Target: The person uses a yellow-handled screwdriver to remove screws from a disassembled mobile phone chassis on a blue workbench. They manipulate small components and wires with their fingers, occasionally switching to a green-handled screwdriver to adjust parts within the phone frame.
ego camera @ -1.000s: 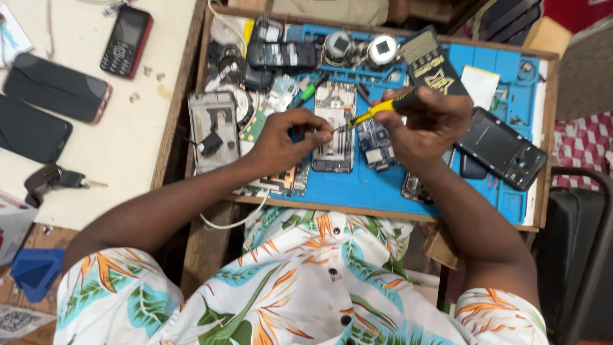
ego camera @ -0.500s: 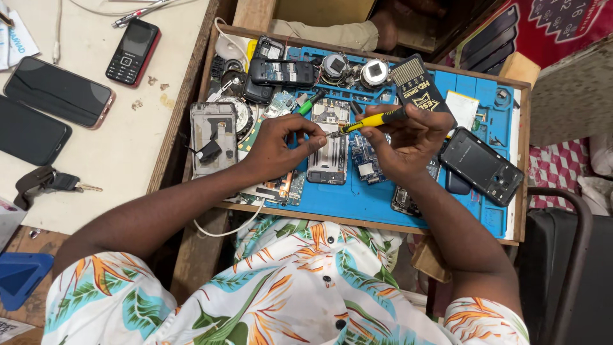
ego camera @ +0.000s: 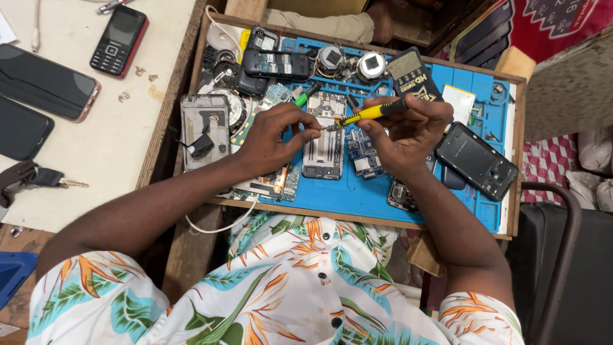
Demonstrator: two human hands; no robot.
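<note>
1. Step in hand, as judged: the right hand (ego camera: 408, 124) grips a yellow screwdriver (ego camera: 370, 113), its tip level over the open phone (ego camera: 324, 137); the left hand (ego camera: 271, 134) pinches something at that tip, too small to identify, probably a screw.
2. Grip: right fingers clamped on the screwdriver handle; left thumb and forefinger pressed together at the tip.
3. Next move likely calls for a steady tip and a light, exact pinch, since the part is tiny.
4. The phone lies flat on the blue mat (ego camera: 357, 195) of the worktop, back cover off, metal frame and inner parts exposed, between both hands.
5. A circuit board (ego camera: 364, 153) lies just beside it.
</note>
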